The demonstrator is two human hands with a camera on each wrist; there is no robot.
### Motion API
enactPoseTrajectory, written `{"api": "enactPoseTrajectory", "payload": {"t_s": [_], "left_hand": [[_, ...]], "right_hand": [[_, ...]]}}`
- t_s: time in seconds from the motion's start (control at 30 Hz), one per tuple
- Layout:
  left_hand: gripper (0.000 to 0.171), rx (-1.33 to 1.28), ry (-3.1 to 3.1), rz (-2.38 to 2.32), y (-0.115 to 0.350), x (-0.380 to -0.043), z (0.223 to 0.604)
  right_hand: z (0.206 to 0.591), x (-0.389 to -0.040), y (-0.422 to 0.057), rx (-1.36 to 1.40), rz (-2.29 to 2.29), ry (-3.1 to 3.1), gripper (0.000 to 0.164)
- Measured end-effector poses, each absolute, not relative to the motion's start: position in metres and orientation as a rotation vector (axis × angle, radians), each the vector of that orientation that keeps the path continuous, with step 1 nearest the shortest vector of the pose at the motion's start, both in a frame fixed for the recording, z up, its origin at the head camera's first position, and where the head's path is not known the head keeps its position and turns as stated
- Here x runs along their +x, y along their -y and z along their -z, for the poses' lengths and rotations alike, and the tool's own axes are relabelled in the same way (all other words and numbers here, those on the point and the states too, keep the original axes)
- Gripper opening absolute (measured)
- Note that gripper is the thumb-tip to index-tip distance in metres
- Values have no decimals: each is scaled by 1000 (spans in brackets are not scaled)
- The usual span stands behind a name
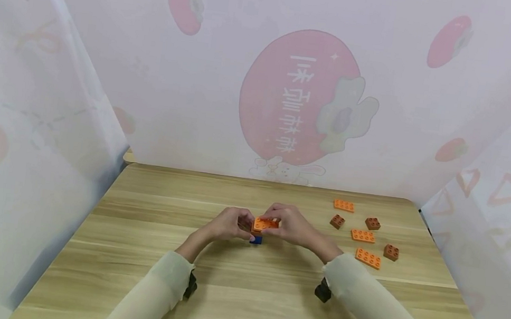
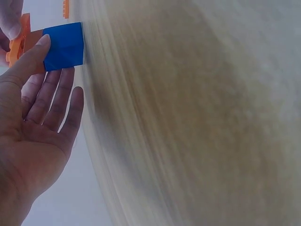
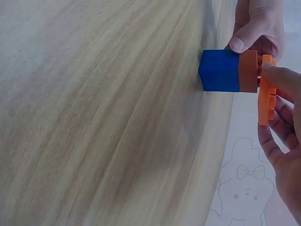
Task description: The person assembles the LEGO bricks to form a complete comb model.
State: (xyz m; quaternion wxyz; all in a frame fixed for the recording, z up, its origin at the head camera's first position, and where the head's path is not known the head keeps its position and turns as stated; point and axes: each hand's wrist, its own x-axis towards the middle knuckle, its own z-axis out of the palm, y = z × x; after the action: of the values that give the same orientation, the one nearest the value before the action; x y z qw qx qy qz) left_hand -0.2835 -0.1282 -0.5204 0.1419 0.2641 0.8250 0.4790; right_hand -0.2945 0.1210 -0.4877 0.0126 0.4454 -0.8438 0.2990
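A blue block point(image 3: 219, 70) stands on the table with a brown brick point(image 3: 248, 70) on top of it. My left hand point(image 1: 228, 224) holds this stack between its thumb and fingers, the thumb lying near the seam of blue and brown in the left wrist view. Above the brown brick, my right hand point(image 1: 292, 225) pinches a flat orange brick point(image 3: 264, 101) with studs upward. In the right wrist view, brown studs show in a small gap below the orange brick, which overhangs toward the right hand. The fingers partly cover the stack in the head view.
On the right of the wooden table point(image 1: 266, 310) lie three orange bricks, at the back point(image 1: 344, 205), middle point(image 1: 363, 236) and front point(image 1: 368, 258). Three small brown bricks point(image 1: 337, 221) lie among them. Printed white cloth point(image 1: 196, 94) encloses the back and both sides.
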Motion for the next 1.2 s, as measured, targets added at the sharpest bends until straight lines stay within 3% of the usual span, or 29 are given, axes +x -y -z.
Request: {"api": "enactPoseTrajectory", "payload": {"t_s": [1.2], "left_hand": [[29, 693, -2369, -1389, 127, -283, 519]], "right_hand": [[477, -293, -108, 1365, -891, 2762, 24]]}}
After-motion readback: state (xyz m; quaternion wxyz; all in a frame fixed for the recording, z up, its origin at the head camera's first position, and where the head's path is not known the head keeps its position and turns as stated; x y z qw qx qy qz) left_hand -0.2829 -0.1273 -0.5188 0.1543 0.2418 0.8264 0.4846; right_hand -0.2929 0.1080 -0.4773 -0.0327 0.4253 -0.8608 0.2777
